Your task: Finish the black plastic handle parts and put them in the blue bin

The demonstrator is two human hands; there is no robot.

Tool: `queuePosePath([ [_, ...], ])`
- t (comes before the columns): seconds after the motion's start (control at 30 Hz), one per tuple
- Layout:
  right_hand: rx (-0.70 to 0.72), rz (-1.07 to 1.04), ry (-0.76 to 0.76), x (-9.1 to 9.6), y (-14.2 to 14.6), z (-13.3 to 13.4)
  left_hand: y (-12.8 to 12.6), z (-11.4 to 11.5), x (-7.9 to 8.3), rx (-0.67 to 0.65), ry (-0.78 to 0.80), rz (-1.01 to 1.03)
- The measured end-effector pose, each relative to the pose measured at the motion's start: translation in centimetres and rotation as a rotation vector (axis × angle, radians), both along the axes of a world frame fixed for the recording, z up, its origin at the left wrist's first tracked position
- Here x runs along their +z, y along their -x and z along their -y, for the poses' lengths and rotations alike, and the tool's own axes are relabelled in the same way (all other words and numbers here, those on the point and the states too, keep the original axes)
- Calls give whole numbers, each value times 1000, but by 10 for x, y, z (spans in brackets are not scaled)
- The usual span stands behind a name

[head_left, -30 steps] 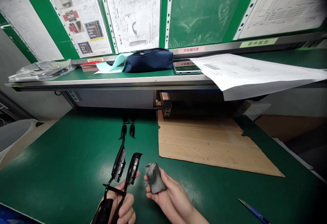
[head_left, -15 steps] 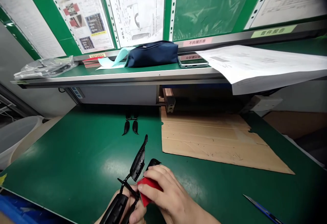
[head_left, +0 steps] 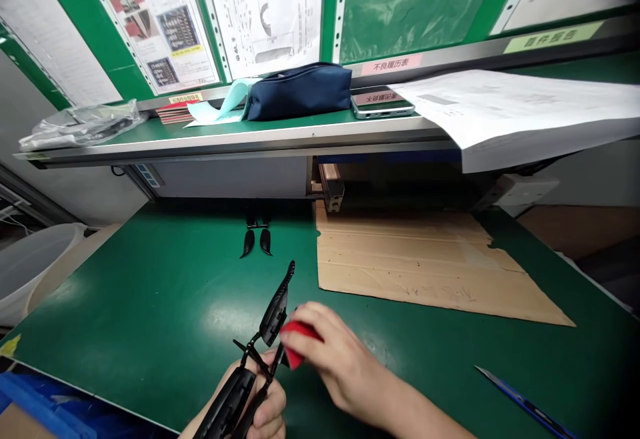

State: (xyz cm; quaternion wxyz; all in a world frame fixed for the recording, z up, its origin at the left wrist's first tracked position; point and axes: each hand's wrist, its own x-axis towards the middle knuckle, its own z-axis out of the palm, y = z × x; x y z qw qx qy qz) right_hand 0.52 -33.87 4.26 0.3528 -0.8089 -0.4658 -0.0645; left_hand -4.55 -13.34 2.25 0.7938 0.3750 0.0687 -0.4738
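A black moulded plastic part (head_left: 274,312), with curved leaf-shaped pieces joined by thin runners, is held at the lower middle. My left hand (head_left: 270,405) is closed around it from below, and the part hides some of its fingers. My right hand (head_left: 335,359) pinches a small red sheet or pad (head_left: 301,344) against one of the black pieces, which is largely covered by the fingers. Whether the red thing is paper or cloth I cannot tell. Farther back on the green table lies a similar black plastic part (head_left: 257,241).
A flat cardboard sheet (head_left: 425,259) covers the back right of the table (head_left: 150,305). At the right front lies a blue craft knife (head_left: 525,402). The shelf above bears a navy pouch (head_left: 300,94), a phone (head_left: 382,103) and papers (head_left: 525,112). A blue bin (head_left: 45,405) stands lower left.
My right hand has moved up slightly along the black part with the red piece. My left hand still holds the part. The view has shifted a little.
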Motion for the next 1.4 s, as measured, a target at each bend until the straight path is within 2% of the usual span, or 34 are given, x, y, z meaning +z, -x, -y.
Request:
queuePosePath([
  [0.13,23,-28,7,-2,0,0,-6,3,3,47,38,15],
  [0.27,-30,-37,28,-3,3,0,-7,2,6,-54,66,-32],
  [0.33,26,-25,46,-5,0,3,-6,2,8,-40,76,-24],
  [0.4,-8,-84,22,-10,-8,9,-5,3,8,54,100,-21],
  [0.47,-202,-289,-102,-15,-17,17,-4,4,4,164,165,-27],
  [0.53,-394,-598,-355,-19,-18,21,-5,5,-5,234,245,-2],
  [0.57,-441,-757,-496,-19,-15,19,-6,5,-9,221,247,16],
  [0.63,-412,-1000,-691,-18,-1,11,-8,5,-17,137,181,39],
  [0.7,-312,-1082,-682,-15,15,-3,-9,4,-20,112,84,55],
  [0.77,-266,-1011,-557,-13,24,-15,-10,4,-20,103,48,61],
  [0.8,-288,-954,-503,-12,25,-18,-10,4,-19,121,30,63],
  [0.93,-544,-833,-460,-14,15,-16,-7,5,-20,152,-17,43],
  [0.97,-540,-832,-455,-15,13,-14,-7,6,-21,146,-8,35],
  [1.07,-344,-785,-386,-15,12,-10,-5,7,-23,118,20,23],
  [1.1,-331,-742,-382,-16,11,-9,-5,7,-23,119,21,24],
  [1.2,-465,-595,-446,-18,6,-6,-4,11,-20,149,75,7],
  [1.23,-466,-556,-457,-20,4,-5,-4,11,-20,140,102,1],
  [1.33,-314,-484,-419,-23,5,-2,-5,12,-20,77,152,-7],
  [1.4,-256,-470,-400,-23,9,0,-4,11,-20,84,155,-2],
])
